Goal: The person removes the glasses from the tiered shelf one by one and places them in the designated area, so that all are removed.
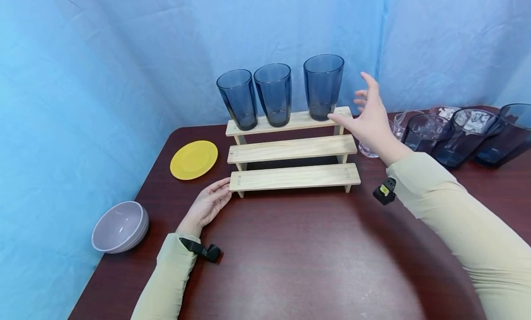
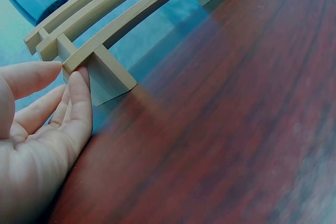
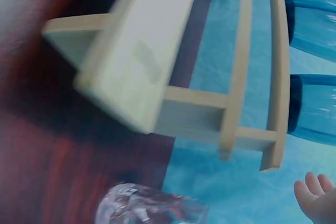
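Observation:
A three-step wooden rack (image 1: 292, 150) stands on a dark red table (image 1: 290, 260). Three blue glasses (image 1: 275, 95) stand in a row on its top step. My left hand (image 1: 209, 204) lies flat on the table, its straight fingertips (image 2: 77, 85) touching the left end of the bottom step (image 2: 100, 51). My right hand (image 1: 370, 115) hovers open beside the rack's right end, just right of the rightmost blue glass (image 1: 323, 86), holding nothing. In the right wrist view only its fingertips (image 3: 315, 195) show, below the rack (image 3: 157, 77).
A yellow plate (image 1: 193, 159) lies left of the rack and a grey bowl (image 1: 120, 227) sits near the table's left edge. Several dark blue glasses (image 1: 469, 135) and a clear patterned glass (image 3: 149, 208) crowd the table's right side. Blue cloth hangs behind.

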{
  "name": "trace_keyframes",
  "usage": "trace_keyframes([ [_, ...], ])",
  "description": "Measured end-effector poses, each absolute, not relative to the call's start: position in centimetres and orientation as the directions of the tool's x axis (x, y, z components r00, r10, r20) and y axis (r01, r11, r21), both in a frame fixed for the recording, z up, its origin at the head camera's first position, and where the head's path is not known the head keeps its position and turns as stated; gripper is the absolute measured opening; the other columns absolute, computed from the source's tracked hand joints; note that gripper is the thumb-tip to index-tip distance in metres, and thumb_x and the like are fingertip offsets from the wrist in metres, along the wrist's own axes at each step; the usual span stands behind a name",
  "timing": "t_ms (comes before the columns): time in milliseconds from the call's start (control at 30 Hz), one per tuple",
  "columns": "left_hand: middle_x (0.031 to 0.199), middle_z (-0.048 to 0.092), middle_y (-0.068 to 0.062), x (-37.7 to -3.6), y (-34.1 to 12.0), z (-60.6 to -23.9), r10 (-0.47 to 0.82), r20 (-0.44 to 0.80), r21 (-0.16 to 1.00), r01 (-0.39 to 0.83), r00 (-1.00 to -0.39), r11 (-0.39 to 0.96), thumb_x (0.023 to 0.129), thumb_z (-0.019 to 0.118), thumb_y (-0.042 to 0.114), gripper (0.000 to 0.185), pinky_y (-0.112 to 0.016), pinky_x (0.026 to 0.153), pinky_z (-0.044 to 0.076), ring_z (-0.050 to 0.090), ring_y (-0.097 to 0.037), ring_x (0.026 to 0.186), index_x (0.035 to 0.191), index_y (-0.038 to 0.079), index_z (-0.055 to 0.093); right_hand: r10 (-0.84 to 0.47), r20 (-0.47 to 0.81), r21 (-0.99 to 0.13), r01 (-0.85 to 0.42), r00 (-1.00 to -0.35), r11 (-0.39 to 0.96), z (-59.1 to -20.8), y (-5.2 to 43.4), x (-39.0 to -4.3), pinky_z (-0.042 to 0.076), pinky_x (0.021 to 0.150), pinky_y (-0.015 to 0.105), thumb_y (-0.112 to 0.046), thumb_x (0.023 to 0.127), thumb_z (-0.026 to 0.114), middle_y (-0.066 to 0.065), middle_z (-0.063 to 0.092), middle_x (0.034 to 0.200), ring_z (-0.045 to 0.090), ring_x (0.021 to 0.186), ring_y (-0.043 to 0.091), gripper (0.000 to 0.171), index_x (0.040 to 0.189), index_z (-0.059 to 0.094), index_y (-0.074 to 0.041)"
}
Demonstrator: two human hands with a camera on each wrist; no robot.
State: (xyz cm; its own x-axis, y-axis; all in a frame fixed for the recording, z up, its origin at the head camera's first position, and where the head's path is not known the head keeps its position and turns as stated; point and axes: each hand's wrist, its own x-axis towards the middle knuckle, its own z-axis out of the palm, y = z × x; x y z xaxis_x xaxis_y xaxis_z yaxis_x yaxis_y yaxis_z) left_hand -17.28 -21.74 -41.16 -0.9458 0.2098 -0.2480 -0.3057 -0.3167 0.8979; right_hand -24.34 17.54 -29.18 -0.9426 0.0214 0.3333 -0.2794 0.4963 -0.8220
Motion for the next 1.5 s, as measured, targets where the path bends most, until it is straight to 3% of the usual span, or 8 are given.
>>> trace_keyframes([
  [167,0.108,0.060,0.004,-17.4,-21.7,-41.2,0.204,-0.252,0.902,-0.306,-0.946,-0.303,0.098,0.037,-0.006,0.051,-0.015,0.081,0.050,0.060,-0.002,0.089,0.147,-0.006,0.021,0.020,0.279,-0.848,-0.236,-0.960,0.474,-28.2,16.5,-25.8,0.031,0.111,0.043,-0.039,0.078,0.075,0.015,0.029,0.147,0.035,0.135,0.030,0.105,0.149,-0.001,-0.037],
  [533,0.107,0.061,0.005,-17.4,-21.7,-41.3,0.210,-0.246,0.904,-0.302,-0.946,-0.302,0.098,0.036,-0.006,0.052,-0.015,0.081,0.050,0.060,-0.002,0.090,0.147,-0.007,0.019,0.011,0.279,-0.836,-0.237,-0.960,0.496,-27.1,14.4,-27.0,0.036,0.106,0.046,-0.041,0.077,0.076,0.014,0.026,0.150,0.034,0.135,0.028,0.105,0.148,-0.002,-0.039],
  [967,0.107,0.062,0.006,-17.2,-22.0,-41.4,0.193,-0.268,0.897,-0.317,-0.944,-0.308,0.098,0.037,-0.006,0.051,-0.015,0.081,0.050,0.060,-0.002,0.090,0.147,-0.005,0.021,0.078,0.318,-0.826,-0.235,-0.945,0.512,-27.8,13.4,-27.3,0.040,0.103,0.044,-0.033,0.080,0.075,0.014,0.040,0.141,0.042,0.129,0.030,0.098,0.146,0.003,-0.038],
  [1500,0.108,0.060,0.006,-17.2,-21.9,-41.4,0.198,-0.258,0.903,-0.309,-0.946,-0.298,0.098,0.038,-0.005,0.053,-0.015,0.082,0.050,0.060,-0.002,0.090,0.147,-0.006,0.019,0.087,0.366,-0.817,-0.275,-0.926,0.507,-28.6,13.8,-26.5,0.044,0.099,0.045,-0.037,0.074,0.079,0.017,0.040,0.137,0.046,0.125,0.032,0.099,0.145,0.011,-0.042],
])
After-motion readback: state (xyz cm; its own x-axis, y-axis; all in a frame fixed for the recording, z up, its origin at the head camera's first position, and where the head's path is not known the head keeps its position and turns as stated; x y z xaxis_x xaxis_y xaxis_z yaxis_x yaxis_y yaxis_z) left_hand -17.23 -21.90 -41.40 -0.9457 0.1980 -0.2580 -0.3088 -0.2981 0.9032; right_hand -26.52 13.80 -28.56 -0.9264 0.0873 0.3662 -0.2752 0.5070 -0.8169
